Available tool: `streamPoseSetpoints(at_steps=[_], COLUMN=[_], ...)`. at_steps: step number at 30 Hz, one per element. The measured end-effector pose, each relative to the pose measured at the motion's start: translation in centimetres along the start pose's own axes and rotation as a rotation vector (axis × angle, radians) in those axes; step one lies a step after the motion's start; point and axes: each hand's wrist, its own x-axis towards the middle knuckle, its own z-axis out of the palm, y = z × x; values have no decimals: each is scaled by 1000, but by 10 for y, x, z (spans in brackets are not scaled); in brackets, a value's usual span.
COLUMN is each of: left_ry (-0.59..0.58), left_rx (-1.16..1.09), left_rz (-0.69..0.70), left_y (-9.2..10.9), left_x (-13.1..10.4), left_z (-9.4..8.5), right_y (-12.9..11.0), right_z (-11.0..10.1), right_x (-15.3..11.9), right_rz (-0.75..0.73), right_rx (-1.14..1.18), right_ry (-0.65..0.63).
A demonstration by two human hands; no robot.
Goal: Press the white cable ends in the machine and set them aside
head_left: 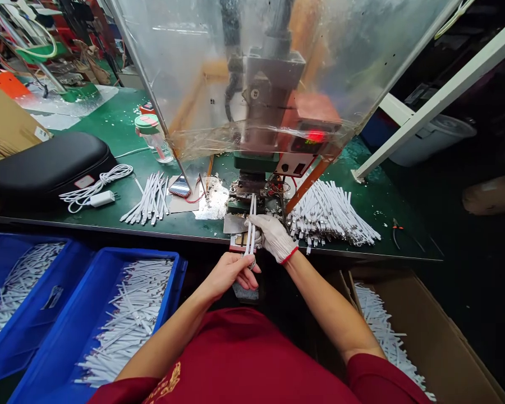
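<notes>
Two slim white strips stand side by side in front of the machine's metal block, their far ends at its front edge. My bare left hand pinches their near ends between thumb and fingers. On my right hand is a white knitted glove with a red cuff; its fingers are closed on the strips farther up. A large pile of white strips with metal ends lies right of the machine. To the left lies a smaller bunch of white strips.
A clear plastic shield hangs before the machine. Blue bins of strips stand lower left, a cardboard box of strips lower right. On the green table are a black cushion, coiled cable, bottle and pliers.
</notes>
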Motion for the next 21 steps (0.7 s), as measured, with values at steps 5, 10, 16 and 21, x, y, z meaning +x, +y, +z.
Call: streamPoseSetpoints(at_steps=[5, 10, 16, 21], left_ry=[1, -16, -11, -25], left_rx=[-4, -5, 4, -27], left_rz=[-7, 1, 10, 5], left_y=[2, -1, -1, -1], left_x=[0, 0, 1, 1], left_z=[0, -1, -2, 0], right_y=[2, 0, 3, 5], right_z=[-1, -2, -4, -5], right_x=[7, 9, 12, 16], right_rz=[-23, -50, -72, -92], right_rx=[17, 6, 16, -1], right_ry=[51, 59, 48, 83])
